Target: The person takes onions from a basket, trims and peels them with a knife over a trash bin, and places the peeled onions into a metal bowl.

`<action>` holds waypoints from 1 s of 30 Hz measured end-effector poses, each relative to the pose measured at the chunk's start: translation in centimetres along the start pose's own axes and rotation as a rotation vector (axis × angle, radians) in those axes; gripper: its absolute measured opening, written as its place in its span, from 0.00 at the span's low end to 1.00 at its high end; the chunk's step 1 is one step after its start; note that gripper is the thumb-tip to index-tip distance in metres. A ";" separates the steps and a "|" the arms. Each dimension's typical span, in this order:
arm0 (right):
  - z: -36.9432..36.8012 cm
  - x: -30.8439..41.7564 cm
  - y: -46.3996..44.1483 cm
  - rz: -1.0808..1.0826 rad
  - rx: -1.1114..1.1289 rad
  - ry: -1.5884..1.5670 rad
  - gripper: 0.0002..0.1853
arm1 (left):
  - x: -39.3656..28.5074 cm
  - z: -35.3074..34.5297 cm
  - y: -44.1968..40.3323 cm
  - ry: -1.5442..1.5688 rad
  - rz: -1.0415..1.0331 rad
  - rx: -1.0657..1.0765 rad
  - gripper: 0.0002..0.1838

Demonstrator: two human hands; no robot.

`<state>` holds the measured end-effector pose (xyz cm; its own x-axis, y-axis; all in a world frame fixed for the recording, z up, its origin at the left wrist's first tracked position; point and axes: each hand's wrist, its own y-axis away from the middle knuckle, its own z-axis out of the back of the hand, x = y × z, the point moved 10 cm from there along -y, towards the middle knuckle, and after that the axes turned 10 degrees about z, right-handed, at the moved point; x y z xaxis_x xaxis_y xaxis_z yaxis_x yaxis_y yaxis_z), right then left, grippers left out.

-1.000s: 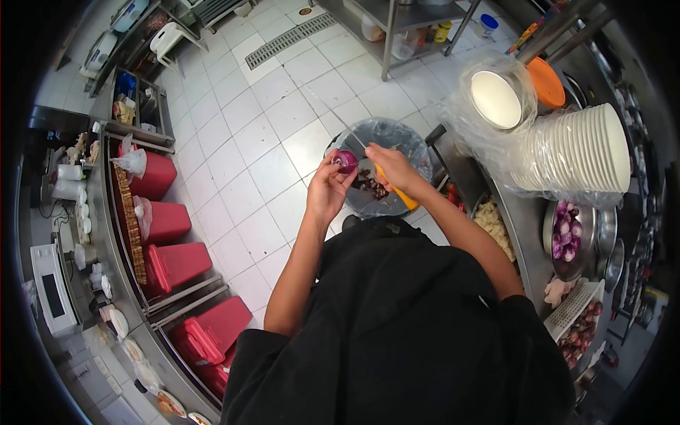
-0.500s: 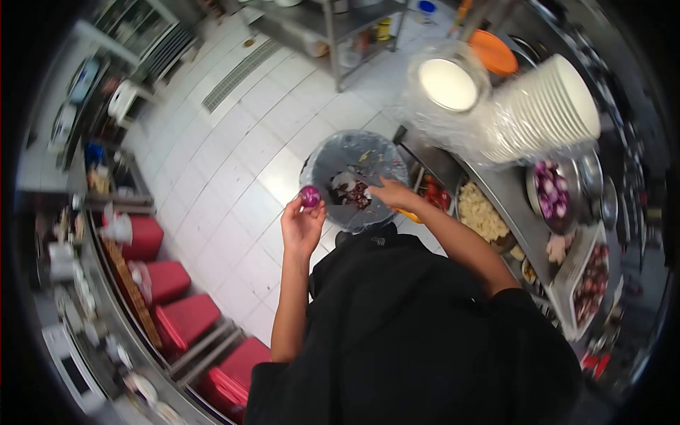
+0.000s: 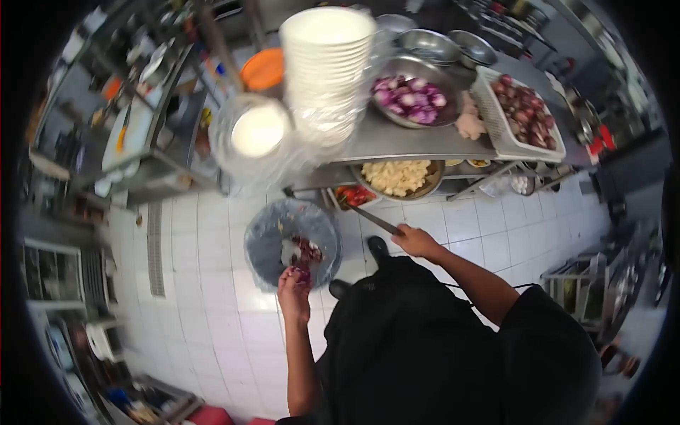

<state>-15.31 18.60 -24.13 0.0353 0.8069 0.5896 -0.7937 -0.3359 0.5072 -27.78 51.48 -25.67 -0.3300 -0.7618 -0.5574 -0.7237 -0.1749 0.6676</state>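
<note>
My left hand (image 3: 294,294) is closed on a purple onion (image 3: 302,276) at the near rim of a lined waste bin (image 3: 258,248). Dark red peelings (image 3: 307,251) lie inside the bin. My right hand (image 3: 418,242) grips a knife (image 3: 375,219), its blade pointing up and left toward a container of red vegetables (image 3: 354,195) on the lower shelf. On the counter above, a steel bowl (image 3: 397,119) holds peeled purple onions (image 3: 411,99). A white basket (image 3: 496,131) of unpeeled onions (image 3: 524,113) stands to its right.
A stack of white tubs (image 3: 326,78) in plastic stands on the steel counter (image 3: 425,147), by an orange lid (image 3: 263,69). Below is a bowl of pale chunks (image 3: 395,177). Another worktop (image 3: 133,134) holds a yellow-handled knife (image 3: 122,134).
The view has swung right toward the counter. My right hand has moved away from the bin, with the knife blade now in clear view. My left hand still holds the onion, now at the bin's near rim.
</note>
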 end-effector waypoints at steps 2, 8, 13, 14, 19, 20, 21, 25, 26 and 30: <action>0.5 -3.2 2.2 -0.054 -0.054 -0.081 0.30 | -0.9 -4.9 -0.2 -0.104 -0.003 0.076 0.19; 3.1 -12.8 8.9 -0.316 -0.127 -0.337 0.36 | -2.0 -23.9 1.7 -0.444 -0.136 0.292 0.20; 4.3 -24.5 10.7 -0.437 -0.133 -0.420 0.37 | -0.7 -38.2 0.6 -0.723 -0.382 0.411 0.17; 4.7 -27.0 10.6 -0.468 -0.131 -0.412 0.36 | -0.5 -40.9 0.0 -0.746 -0.430 0.437 0.17; 6.9 -34.2 12.8 -0.585 -0.223 -0.481 0.29 | 0.8 -49.1 -5.2 -0.934 -0.572 0.394 0.17; 6.9 -35.9 12.7 -0.592 -0.231 -0.495 0.29 | 0.8 -50.4 -6.2 -0.903 -0.604 0.398 0.18; 6.3 -38.0 12.4 -0.614 -0.227 -0.507 0.29 | 1.1 -51.9 -6.5 -0.913 -0.604 0.409 0.18; 4.3 -41.9 13.4 -0.633 -0.241 -0.646 0.28 | 0.9 -57.2 -5.8 -1.139 -0.876 0.326 0.20; 4.0 -42.5 13.8 -0.636 -0.254 -0.667 0.28 | 1.3 -59.2 -4.6 -1.206 -1.032 0.370 0.21; 0.0 -45.6 14.0 -0.699 -0.352 -0.879 0.24 | 7.9 -68.6 2.9 -1.429 -1.105 0.632 0.22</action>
<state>-28.04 -22.90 -43.98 0.8268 0.1034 0.5529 -0.5550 0.3106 0.7717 9.06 2.18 5.73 0.4229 0.5780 -0.6979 -0.9043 0.3185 -0.2842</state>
